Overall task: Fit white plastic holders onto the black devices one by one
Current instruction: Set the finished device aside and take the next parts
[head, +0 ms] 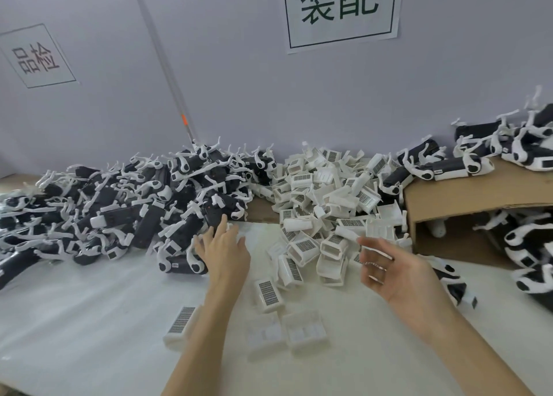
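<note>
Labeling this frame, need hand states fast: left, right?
Left hand: open, fingers spread, reaching at the edge of the black device pile, holding nothing.
Right hand: open, fingers loosely curled, empty, near the white holder pile.

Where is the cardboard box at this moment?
In the head view, the cardboard box lies on its side at the right of the table, just right of the pile of white holders, with black devices on top.

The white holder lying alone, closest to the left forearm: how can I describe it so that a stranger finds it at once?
Start at the big pile of white holders against the wall, then come toward the camera along the left hand and its forearm. The white holder lies just left of that forearm on the white table cover. Its dark barcode label faces up, and it lies apart from the pile.
</note>
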Tool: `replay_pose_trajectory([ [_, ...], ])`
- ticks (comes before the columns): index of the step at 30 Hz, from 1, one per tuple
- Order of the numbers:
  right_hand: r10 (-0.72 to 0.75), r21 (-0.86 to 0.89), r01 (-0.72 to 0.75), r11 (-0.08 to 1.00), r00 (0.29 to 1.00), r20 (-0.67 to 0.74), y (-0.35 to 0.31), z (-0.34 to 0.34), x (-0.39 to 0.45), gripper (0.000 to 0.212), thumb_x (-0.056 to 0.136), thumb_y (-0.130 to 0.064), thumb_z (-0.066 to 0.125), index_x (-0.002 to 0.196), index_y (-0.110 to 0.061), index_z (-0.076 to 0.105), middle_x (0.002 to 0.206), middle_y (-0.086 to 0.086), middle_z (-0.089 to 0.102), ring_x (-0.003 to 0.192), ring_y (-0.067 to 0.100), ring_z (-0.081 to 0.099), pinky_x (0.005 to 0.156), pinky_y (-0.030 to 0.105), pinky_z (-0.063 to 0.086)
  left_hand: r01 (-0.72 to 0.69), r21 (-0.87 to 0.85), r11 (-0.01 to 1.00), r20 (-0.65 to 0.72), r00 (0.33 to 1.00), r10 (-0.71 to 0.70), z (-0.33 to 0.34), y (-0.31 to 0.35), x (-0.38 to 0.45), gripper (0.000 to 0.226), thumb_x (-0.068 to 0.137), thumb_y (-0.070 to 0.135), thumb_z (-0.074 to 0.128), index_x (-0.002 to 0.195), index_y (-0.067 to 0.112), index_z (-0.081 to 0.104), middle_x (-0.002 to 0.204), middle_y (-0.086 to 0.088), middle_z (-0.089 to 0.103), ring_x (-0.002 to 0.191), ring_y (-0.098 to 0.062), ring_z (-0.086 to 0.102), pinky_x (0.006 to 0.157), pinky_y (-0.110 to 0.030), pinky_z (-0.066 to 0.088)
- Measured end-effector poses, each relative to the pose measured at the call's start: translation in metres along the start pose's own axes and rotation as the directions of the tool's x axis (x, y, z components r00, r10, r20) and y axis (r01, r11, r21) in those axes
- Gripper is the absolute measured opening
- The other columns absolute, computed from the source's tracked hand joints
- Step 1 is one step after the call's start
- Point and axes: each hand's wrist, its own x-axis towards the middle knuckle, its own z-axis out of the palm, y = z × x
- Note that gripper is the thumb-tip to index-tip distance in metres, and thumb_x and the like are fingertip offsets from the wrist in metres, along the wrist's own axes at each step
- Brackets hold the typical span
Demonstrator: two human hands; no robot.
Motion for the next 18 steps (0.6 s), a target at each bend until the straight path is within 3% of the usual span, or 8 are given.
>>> replay_pose_trajectory([
  [2,0.005,0.002,-0.005,1.0,1.0,-0.003,0.0,0.001,0.0,0.034,0.089,-0.032,0.065,0.107,-0.007,0.079,0.087,0.011,0.067,0.073,0.018,0.062,0.068,0.028,0.056,0.015,-0.167,0.986,-0.051,0.998,-0.024,-0.003,0.007,-0.001,0.029,0.105,0.024,0.063,0.132,0.022,0.074,0.165,0.001,0.044,0.148,-0.033,0.044,0.128,-0.052,0.001],
  [4,0.015,0.003,-0.015,1.0,1.0,-0.009,0.001,0.002,-0.001,0.032,0.09,-0.032,0.065,0.104,-0.008,0.08,0.086,0.01,0.067,0.072,0.017,0.062,0.068,0.028,0.055,-0.05,-0.384,0.922,-0.11,0.994,0.008,-0.009,0.02,-0.008,0.021,0.1,0.03,0.072,0.119,0.026,0.08,0.151,0.007,0.06,0.123,-0.013,0.067,0.129,-0.039,0.014],
  [6,0.012,-0.013,-0.013,1.0,1.0,-0.016,0.001,0.004,-0.002,0.031,0.09,-0.033,0.065,0.1,-0.01,0.082,0.086,0.009,0.068,0.071,0.017,0.062,0.071,0.029,0.053,-0.105,-0.634,0.766,-0.073,0.994,0.075,-0.014,0.038,-0.018,0.01,0.094,0.03,0.08,0.102,0.032,0.085,0.13,0.016,0.073,0.098,0.012,0.069,0.108,-0.016,0.041],
  [8,-0.002,-0.054,0.0,0.999,0.999,-0.039,0.0,0.005,-0.002,0.033,0.089,-0.035,0.064,0.104,-0.011,0.081,0.093,0.01,0.072,0.075,0.02,0.068,0.076,0.033,0.052,-0.024,-0.831,0.555,0.103,0.975,0.196,-0.015,0.057,-0.034,0.01,0.089,0.024,0.086,0.095,0.032,0.087,0.117,0.02,0.078,0.107,0.012,0.068,0.096,-0.018,0.049],
  [9,-0.016,-0.079,0.011,0.997,0.998,-0.057,0.0,0.005,-0.001,0.035,0.09,-0.035,0.063,0.112,-0.011,0.077,0.102,0.012,0.076,0.082,0.024,0.073,0.08,0.036,0.051,0.008,-0.871,0.491,0.155,0.953,0.26,-0.013,0.066,-0.041,0.01,0.088,0.02,0.087,0.095,0.028,0.088,0.116,0.018,0.079,0.115,0.005,0.068,0.099,-0.022,0.051],
  [12,-0.059,-0.112,0.049,0.992,0.994,-0.09,-0.001,0.004,0.0,0.04,0.099,-0.036,0.061,0.132,-0.014,0.064,0.122,0.018,0.075,0.111,0.036,0.074,0.094,0.047,0.054,-0.026,-0.925,0.378,0.14,0.903,0.405,-0.01,0.082,-0.055,0.012,0.087,0.01,0.087,0.095,0.019,0.088,0.114,0.009,0.08,0.118,-0.006,0.071,0.1,-0.023,0.054],
  [14,-0.078,-0.132,0.068,0.989,0.994,-0.073,-0.002,0.006,-0.003,0.044,0.095,-0.04,0.065,0.132,-0.015,0.067,0.125,0.016,0.073,0.113,0.033,0.073,0.095,0.048,0.056,-0.102,-0.915,0.391,0.127,0.846,0.518,-0.011,0.086,-0.062,0.014,0.088,0.014,0.087,0.096,0.025,0.088,0.115,0.012,0.08,0.118,-0.005,0.07,0.101,-0.017,0.05],
  [18,-0.07,-0.166,0.056,0.985,0.994,-0.08,-0.004,0.007,-0.006,0.054,0.095,-0.045,0.068,0.131,-0.005,0.067,0.13,0.02,0.07,0.112,0.03,0.07,0.086,0.038,0.058,-0.228,-0.875,0.427,0.146,0.717,0.682,-0.011,0.086,-0.069,0.015,0.09,0.02,0.086,0.097,0.034,0.087,0.115,0.018,0.079,0.117,-0.003,0.069,0.098,-0.012,0.047],
])
